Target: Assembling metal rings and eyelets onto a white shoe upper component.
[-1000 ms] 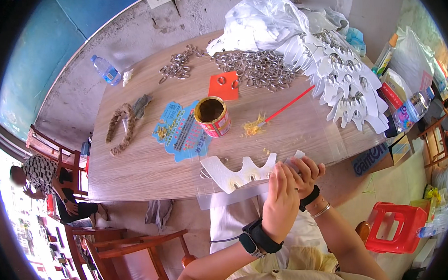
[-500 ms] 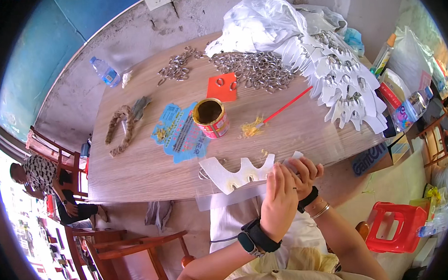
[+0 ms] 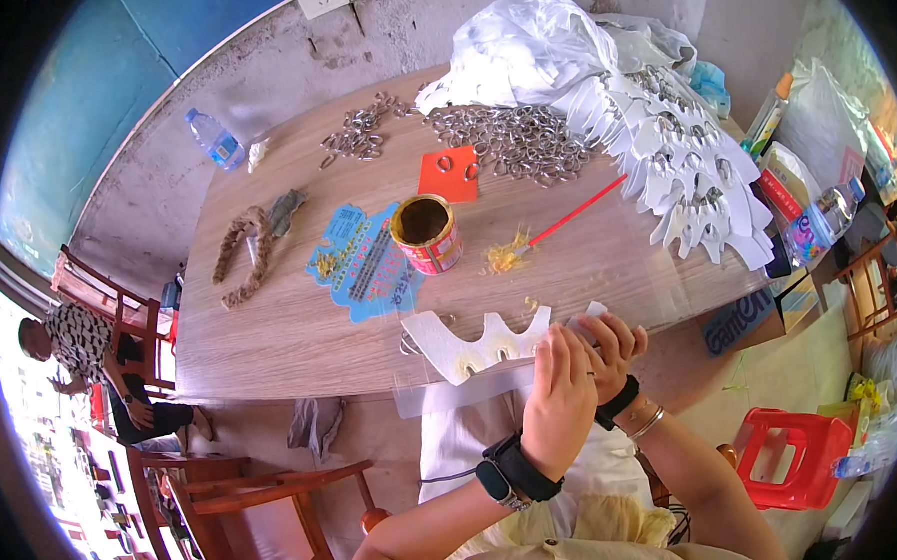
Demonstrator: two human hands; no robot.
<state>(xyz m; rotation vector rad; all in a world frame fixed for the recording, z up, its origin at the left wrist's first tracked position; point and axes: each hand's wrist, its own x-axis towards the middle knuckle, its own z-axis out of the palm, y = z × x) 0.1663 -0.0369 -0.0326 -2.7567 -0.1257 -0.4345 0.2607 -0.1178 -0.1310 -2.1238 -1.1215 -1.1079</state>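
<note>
A white shaped piece (image 3: 464, 349) with a scalloped edge and yellowish smears around its notches lies along the table's near edge, on a clear sheet (image 3: 414, 402). My left hand (image 3: 561, 390), with a watch and black band at the wrist, pinches the piece's right part, its fingers closed together. Beside it, my right hand (image 3: 610, 348) has its fingers curled around the same end. The fingers cover what lies between them. A metal ring (image 3: 408, 344) shows partly behind the piece's left end. Beyond stands an open can (image 3: 426, 231) with a dark yellowish inside.
A red stick brush (image 3: 576, 214) has its yellow-coated bristles on the table. Metal rings (image 3: 523, 142) are heaped farther back, left of stacked white pieces (image 3: 699, 169). A blue card (image 3: 368, 268), an orange square (image 3: 449, 175) and a furry strip (image 3: 242, 254) lie around. A person (image 3: 91, 346) sits at left.
The whole view has shifted slightly. My hands keep the same hold on the white piece, with no clear movement against it.
</note>
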